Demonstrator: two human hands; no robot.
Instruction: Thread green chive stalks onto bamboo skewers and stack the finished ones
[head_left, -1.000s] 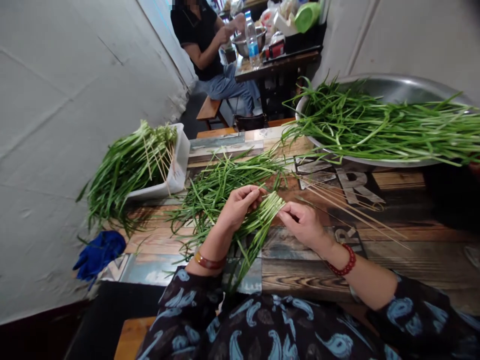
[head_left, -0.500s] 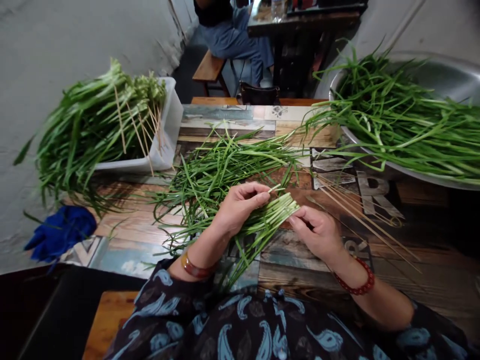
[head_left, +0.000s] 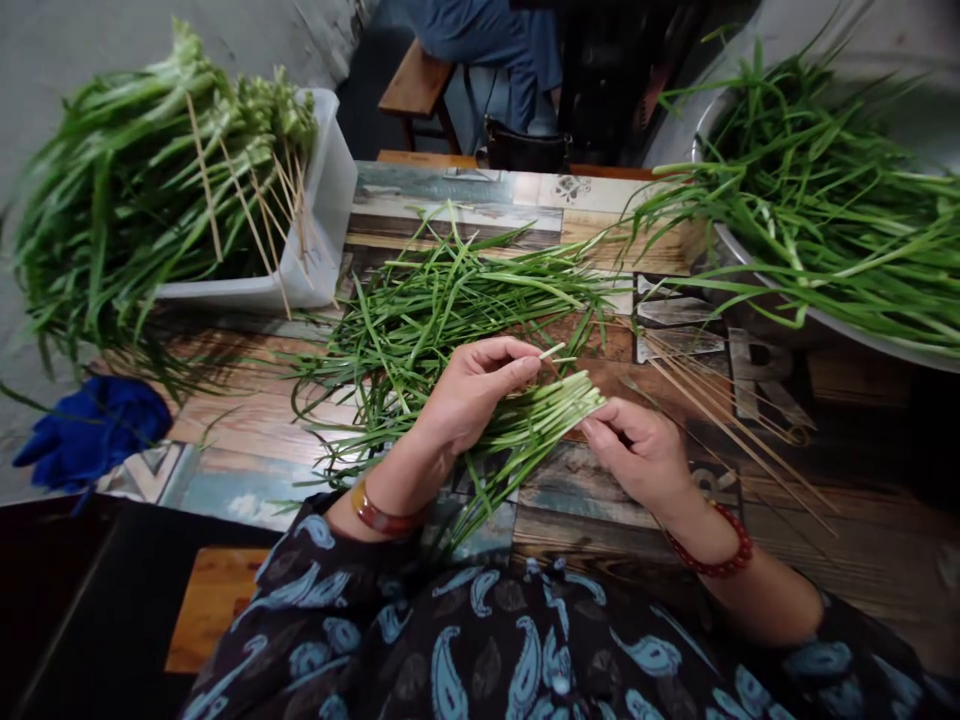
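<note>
My left hand pinches a few green stalks, their pale ends poking out past the thumb. Below and to its right lies a row of green stalks, with pale ends facing right, partly under that hand. At the right tip of this row is my right hand, thumb and forefinger closed near the end of a thin stick or stalk; which one is too small to tell. Behind my hands a loose heap of long green leaves spreads over the patterned wooden table.
A white bin at left holds greens bunched on skewers. A metal basin of greens stands at right. Thin sticks lie right of my hands, a blue glove far left. Beyond the table, a person sits by a bench.
The view has tilted down, so the far table has left the picture. My hands keep nearly the same place at the row of stalks, with the right hand still at its tip.
</note>
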